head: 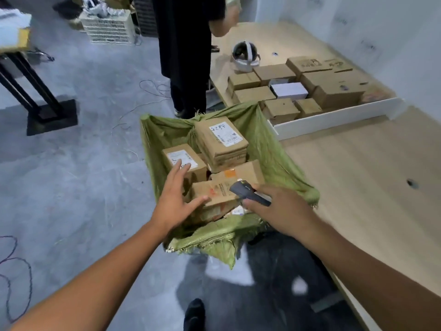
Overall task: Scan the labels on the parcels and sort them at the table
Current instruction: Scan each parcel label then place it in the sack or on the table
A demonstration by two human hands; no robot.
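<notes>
Left hand (175, 194) spread open over the parcels (222, 142) in the green sack (274, 151) beside the counter (358, 175); right hand (284, 206) gripped the scanner (250, 193). Boxes (253, 94) already lay grouped on the counter, but several parcels apparently awaited scanning.

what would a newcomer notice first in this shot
A green sack packed with cardboard parcels sits centre frame, beside the table. Over it the open left hand reaches in while the right hand holds a dark scanner. More boxes sit on the table, upper right.
</notes>
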